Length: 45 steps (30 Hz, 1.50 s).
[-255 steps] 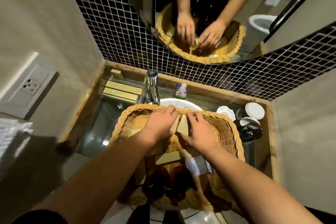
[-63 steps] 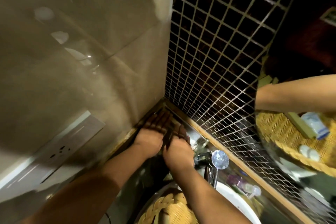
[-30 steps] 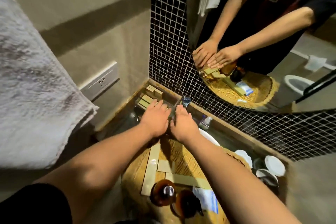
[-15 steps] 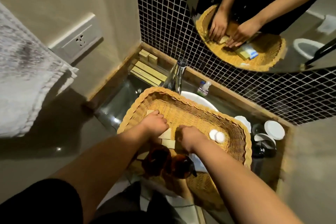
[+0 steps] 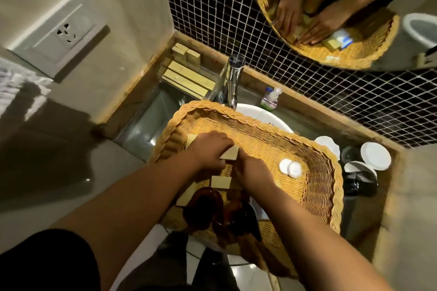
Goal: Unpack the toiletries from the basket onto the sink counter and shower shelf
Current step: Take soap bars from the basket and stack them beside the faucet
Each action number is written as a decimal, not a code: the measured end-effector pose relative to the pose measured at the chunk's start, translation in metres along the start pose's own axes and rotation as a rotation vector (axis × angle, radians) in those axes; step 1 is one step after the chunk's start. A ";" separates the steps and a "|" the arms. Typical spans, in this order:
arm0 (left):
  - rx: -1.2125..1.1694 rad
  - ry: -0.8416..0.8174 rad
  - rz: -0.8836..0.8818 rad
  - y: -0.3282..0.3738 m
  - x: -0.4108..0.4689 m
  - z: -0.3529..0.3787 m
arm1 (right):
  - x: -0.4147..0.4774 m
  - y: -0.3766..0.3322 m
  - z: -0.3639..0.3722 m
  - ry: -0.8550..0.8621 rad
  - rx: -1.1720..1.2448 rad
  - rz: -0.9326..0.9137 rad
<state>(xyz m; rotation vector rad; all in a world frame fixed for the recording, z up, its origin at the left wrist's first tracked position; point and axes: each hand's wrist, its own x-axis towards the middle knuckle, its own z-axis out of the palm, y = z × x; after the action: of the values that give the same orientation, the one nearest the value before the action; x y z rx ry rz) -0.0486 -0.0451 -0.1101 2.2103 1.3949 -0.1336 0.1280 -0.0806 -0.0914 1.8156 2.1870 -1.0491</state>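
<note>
- The fingers [image 5: 223, 143] of your left hand [image 5: 209, 152] are curling over a small tan box [image 5: 230, 154], gripping it from above near the basket's left wall.
- Your right hand [image 5: 254, 172] is meeting that same box from its near side. Its fingers are tucking under the palm, so I cannot tell whether they are closing on anything.
- A flat box [image 5: 221, 182] is lying just beside your right wrist, toward the basket's near edge.
- Two amber bottles [image 5: 204, 207] are standing together at the near edge of the basket [image 5: 260, 126].
- Two white discs [image 5: 289, 168] are lying side by side, near the basket's right wall.
- The basket is sitting over the white basin [image 5: 262, 116], its far rim just beside the faucet [image 5: 233, 78].
- Tan boxes [image 5: 186, 77] are lying in the far left corner of the counter [image 5: 142, 125].
- Lidded cups [image 5: 376, 156] are standing at the counter's right edge.
</note>
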 end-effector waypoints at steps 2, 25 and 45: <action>-0.133 -0.034 -0.007 0.000 0.004 0.000 | 0.001 0.003 0.000 0.067 0.008 -0.002; -0.829 0.262 -0.158 -0.025 -0.030 -0.127 | 0.029 -0.091 -0.105 0.434 0.197 -0.208; -0.515 0.647 -0.382 -0.115 0.026 -0.153 | 0.154 -0.166 -0.113 0.616 0.246 -0.236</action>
<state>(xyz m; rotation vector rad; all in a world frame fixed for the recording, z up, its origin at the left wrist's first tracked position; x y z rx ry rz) -0.1646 0.0870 -0.0307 1.5894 1.9076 0.7854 -0.0274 0.1028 -0.0109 2.2721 2.7778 -0.9147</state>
